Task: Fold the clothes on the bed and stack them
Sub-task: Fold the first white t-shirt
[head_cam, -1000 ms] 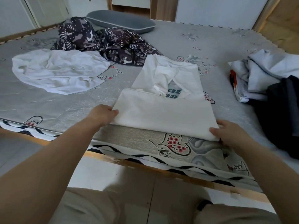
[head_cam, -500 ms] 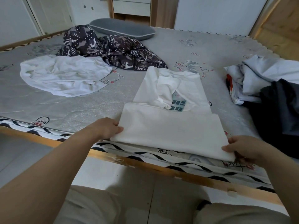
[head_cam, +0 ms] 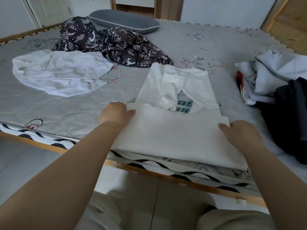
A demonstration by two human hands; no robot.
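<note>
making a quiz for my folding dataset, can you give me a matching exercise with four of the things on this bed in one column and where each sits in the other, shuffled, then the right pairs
Things
1. white T-shirt
2. grey pillow
3. crumpled white garment
4. dark patterned garment

Places
A. far edge of the bed, by the wall
B. left part of the bed, lying loose
C. near edge of the bed, held by the left hand and the right hand
D. heaped between the pillow and the loose white garment

Pairs: 1-C, 2-A, 3-B, 4-D
</note>
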